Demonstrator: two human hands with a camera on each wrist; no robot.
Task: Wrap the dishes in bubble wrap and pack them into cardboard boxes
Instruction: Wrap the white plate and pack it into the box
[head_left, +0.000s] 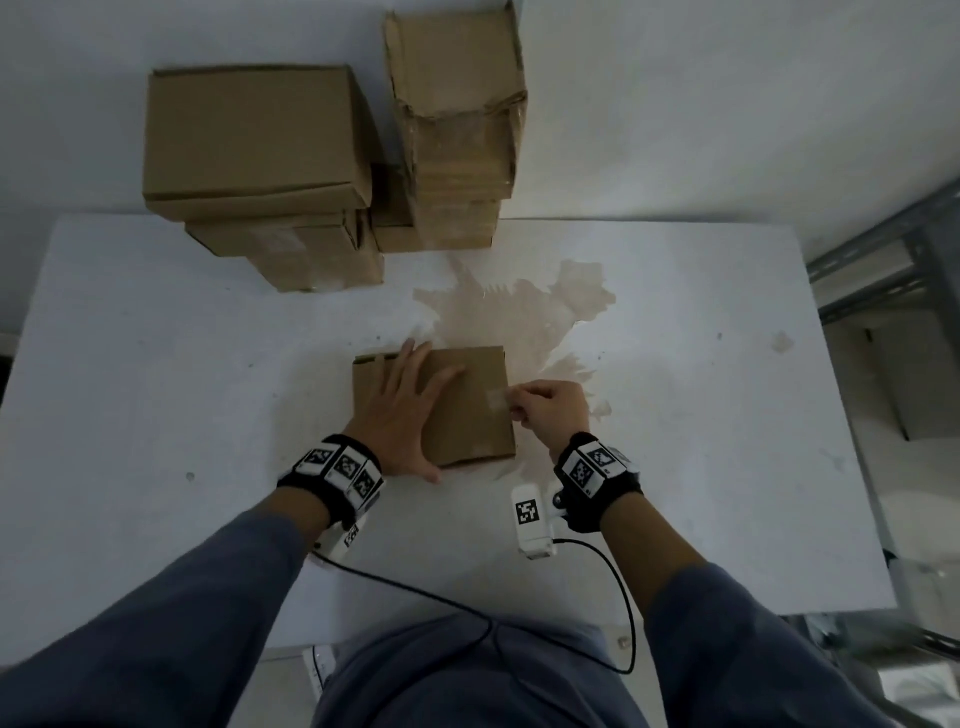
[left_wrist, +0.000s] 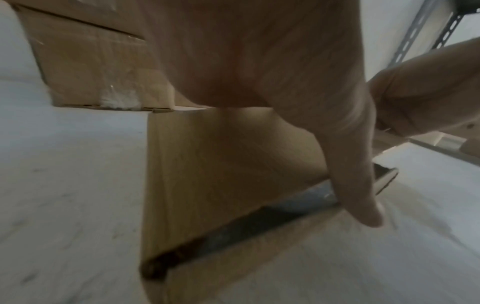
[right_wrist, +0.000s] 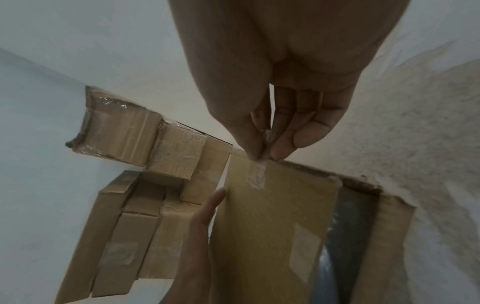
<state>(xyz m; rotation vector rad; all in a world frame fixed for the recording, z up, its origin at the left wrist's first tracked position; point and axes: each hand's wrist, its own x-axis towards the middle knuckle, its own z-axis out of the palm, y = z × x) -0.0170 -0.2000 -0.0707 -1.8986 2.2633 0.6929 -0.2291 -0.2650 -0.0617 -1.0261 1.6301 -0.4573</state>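
Observation:
A small brown cardboard box (head_left: 467, 410) lies on the white table (head_left: 156, 389) in front of me. My left hand (head_left: 410, 395) lies flat on its lid with straight fingers, pressing it down; the thumb (left_wrist: 363, 201) reaches over the near edge. My right hand (head_left: 545, 405) pinches a strip of clear tape (head_left: 500, 399) at the box's right edge, between thumb and forefinger. In the right wrist view the tape (right_wrist: 258, 174) is partly stuck to the lid (right_wrist: 272, 216). A dark gap (left_wrist: 233, 230) shows under the lid, with something bubble-like inside.
Stacked cardboard boxes (head_left: 260, 156) stand at the back left of the table, a taller taped stack (head_left: 457, 130) beside them against the wall. A brownish stain (head_left: 519, 312) spreads behind the small box. Metal shelving (head_left: 883, 260) stands to the right.

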